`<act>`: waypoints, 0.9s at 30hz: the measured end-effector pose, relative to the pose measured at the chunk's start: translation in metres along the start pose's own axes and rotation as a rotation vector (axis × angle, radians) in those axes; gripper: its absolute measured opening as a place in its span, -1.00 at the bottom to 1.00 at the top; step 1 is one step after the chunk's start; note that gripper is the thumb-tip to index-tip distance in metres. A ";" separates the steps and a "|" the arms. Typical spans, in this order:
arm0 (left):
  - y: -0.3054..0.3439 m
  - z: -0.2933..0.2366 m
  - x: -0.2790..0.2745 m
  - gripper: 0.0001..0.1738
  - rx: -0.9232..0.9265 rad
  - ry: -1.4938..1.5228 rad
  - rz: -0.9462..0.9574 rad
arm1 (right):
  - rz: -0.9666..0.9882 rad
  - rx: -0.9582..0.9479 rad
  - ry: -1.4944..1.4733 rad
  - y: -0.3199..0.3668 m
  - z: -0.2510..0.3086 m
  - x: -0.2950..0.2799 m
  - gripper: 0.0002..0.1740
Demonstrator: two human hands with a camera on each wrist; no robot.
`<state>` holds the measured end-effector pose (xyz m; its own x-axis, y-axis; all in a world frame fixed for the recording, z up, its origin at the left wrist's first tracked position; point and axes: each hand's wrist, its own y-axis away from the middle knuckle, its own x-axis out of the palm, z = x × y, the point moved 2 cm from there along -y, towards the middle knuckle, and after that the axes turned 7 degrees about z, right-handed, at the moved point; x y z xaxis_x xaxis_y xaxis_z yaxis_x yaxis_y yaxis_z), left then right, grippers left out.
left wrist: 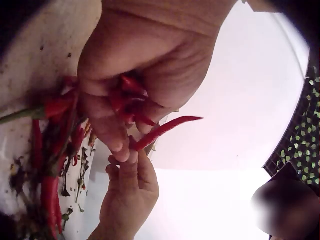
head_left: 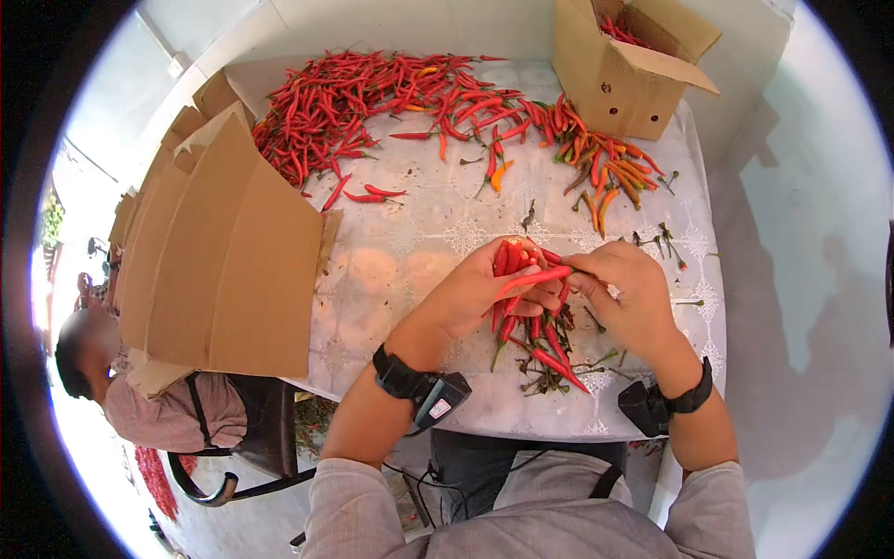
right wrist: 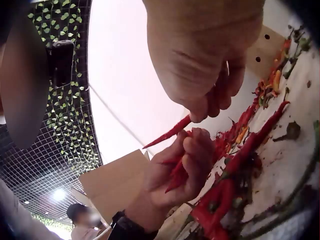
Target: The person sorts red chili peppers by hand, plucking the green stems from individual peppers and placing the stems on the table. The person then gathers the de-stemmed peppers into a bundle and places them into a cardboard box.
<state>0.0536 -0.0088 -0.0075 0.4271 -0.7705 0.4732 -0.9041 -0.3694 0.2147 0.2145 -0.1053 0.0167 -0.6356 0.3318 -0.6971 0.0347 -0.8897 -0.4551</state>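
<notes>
Over the front of the table, my left hand (head_left: 470,289) holds several red chili peppers (head_left: 510,256) with its fingers curled round them. One more red chili (head_left: 538,278) lies across that hand, its tip pointing left. At its stem end, the thumb and fingers of my right hand (head_left: 638,293) pinch it. The right wrist view shows this chili (right wrist: 167,135) slanting out from the right fingertips, just above the left hand (right wrist: 187,162). Under both hands lie loose red chilies (head_left: 557,361) and dark green stems (head_left: 549,380).
A large heap of red chilies (head_left: 326,102) spreads along the table's back edge. Orange chilies (head_left: 619,172) lie at the right, before a cardboard box (head_left: 605,88). Tall cardboard flaps (head_left: 223,252) stand along the left side. Another person (head_left: 168,405) sits beyond them.
</notes>
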 end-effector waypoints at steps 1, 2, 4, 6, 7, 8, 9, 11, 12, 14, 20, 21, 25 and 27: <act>0.000 0.001 -0.001 -0.69 -0.003 -0.001 -0.001 | -0.001 0.002 -0.002 0.000 0.001 0.001 -0.83; 0.000 0.001 -0.001 -0.68 0.027 0.034 -0.005 | -0.018 -0.017 -0.002 0.000 0.004 0.002 -0.82; 0.000 0.001 -0.005 -0.68 0.058 0.072 -0.015 | -0.029 -0.036 -0.007 -0.001 0.008 0.002 -0.82; -0.001 0.001 -0.009 -0.69 0.054 0.093 0.026 | -0.005 -0.030 0.035 0.000 0.011 0.002 -0.81; 0.000 0.000 -0.009 -0.69 0.055 0.094 0.022 | -0.002 -0.032 0.033 0.000 0.011 0.004 -0.81; 0.000 0.000 -0.008 -0.69 0.026 0.053 0.033 | 0.004 -0.022 0.049 0.000 0.010 0.004 -0.81; 0.001 0.000 -0.007 -0.69 -0.003 0.013 0.044 | 0.011 -0.012 0.064 0.001 0.009 0.005 -0.80; 0.001 -0.001 -0.005 -0.68 -0.019 0.006 0.081 | 0.014 -0.017 0.066 0.001 0.009 0.005 -0.80; 0.001 -0.001 -0.005 -0.68 -0.037 -0.003 0.120 | 0.015 -0.020 0.068 0.001 0.010 0.005 -0.80; 0.003 0.000 -0.003 -0.68 -0.016 -0.007 0.127 | 0.038 -0.009 -0.018 0.000 0.011 0.003 -0.81; 0.003 -0.003 -0.001 -0.69 0.011 -0.023 0.132 | 0.064 0.144 -0.313 -0.001 0.010 0.004 -0.85; 0.004 -0.004 0.000 -0.69 0.014 -0.026 0.146 | 0.059 0.172 -0.324 -0.001 0.010 0.004 -0.87; 0.004 -0.002 -0.002 -0.68 -0.002 -0.065 0.157 | 0.058 0.194 -0.336 0.000 0.014 0.004 -0.89; 0.005 -0.001 -0.002 -0.70 -0.022 -0.050 0.173 | 0.115 0.272 -0.426 0.001 0.011 0.006 -0.88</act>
<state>0.0481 -0.0087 -0.0066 0.2643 -0.8466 0.4619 -0.9640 -0.2177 0.1526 0.2017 -0.1078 0.0181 -0.8992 0.1202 -0.4208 -0.0428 -0.9811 -0.1889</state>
